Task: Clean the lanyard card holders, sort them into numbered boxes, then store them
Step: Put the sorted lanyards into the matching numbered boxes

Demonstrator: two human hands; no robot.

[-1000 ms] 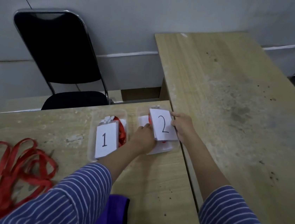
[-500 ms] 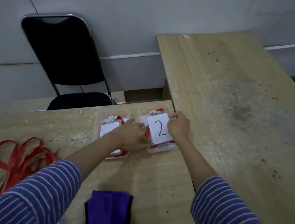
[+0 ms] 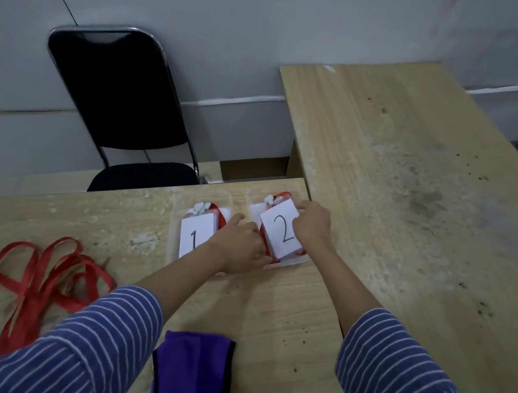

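Two wooden worktops meet at a right angle: the near worktop (image 3: 286, 312) carries all the task's things, and the larger right worktop (image 3: 429, 190) runs away toward the wall, stained but bare over its whole visible surface. A black folding chair (image 3: 117, 99) stands behind the near worktop's far edge, against the grey wall. Both arms, in blue striped sleeves (image 3: 89, 345), reach forward from the bottom edge. A heap of loose red lanyards (image 3: 48, 275) lies at the left of the near worktop, well apart from the boxes, with bare wood between. A folded purple cloth (image 3: 192, 373) lies at the near edge, between the two sleeves. Box 1 (image 3: 176, 229), a clear plastic tray, sits near the far edge; its white label (image 3: 195, 234) lies over red-strapped card holders (image 3: 207, 213). Box 2 (image 3: 292, 261) stands just beside it to the right, close to the seam where the worktops meet, and holds further card holders under the label marked 2 (image 3: 279, 231). The left hand (image 3: 238, 249) lies over the gap between the boxes, fingers curled at box 2's left side; whether it grips anything I cannot tell. The right hand (image 3: 311, 223) pinches the right edge of the label marked 2.
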